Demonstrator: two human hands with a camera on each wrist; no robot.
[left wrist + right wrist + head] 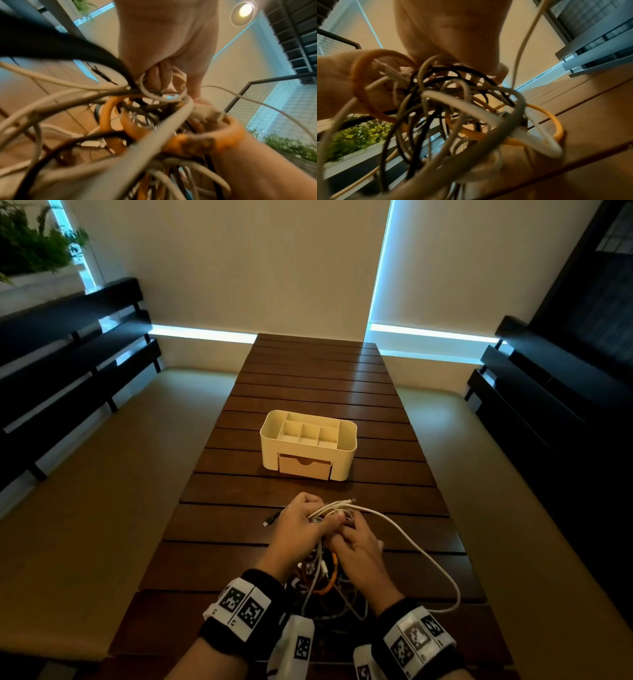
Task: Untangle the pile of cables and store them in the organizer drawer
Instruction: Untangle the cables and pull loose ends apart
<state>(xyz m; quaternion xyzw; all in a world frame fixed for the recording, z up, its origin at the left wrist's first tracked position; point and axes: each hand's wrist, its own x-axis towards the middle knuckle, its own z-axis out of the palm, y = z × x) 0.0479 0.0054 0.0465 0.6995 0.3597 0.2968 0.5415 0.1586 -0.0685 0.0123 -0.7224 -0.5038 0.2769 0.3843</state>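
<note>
A tangle of white, black and orange cables (322,580) hangs between my two hands above the near end of the wooden table (308,392). My left hand (301,525) grips a bunch of white cable loops (163,94) at the top of the tangle. Just to its right, my right hand (356,546) has its fingers curled into the same bundle (453,102). One long white cable (431,563) arcs out to the right and back. The cream organizer (308,445) stands further out on the table, its small front drawer (305,467) closed.
Dark slatted benches (68,364) run along both sides of the table, the right one (555,405) just as close. A black plug end (270,520) sticks out left of my left hand. Bare slats lie between the organizer and my hands.
</note>
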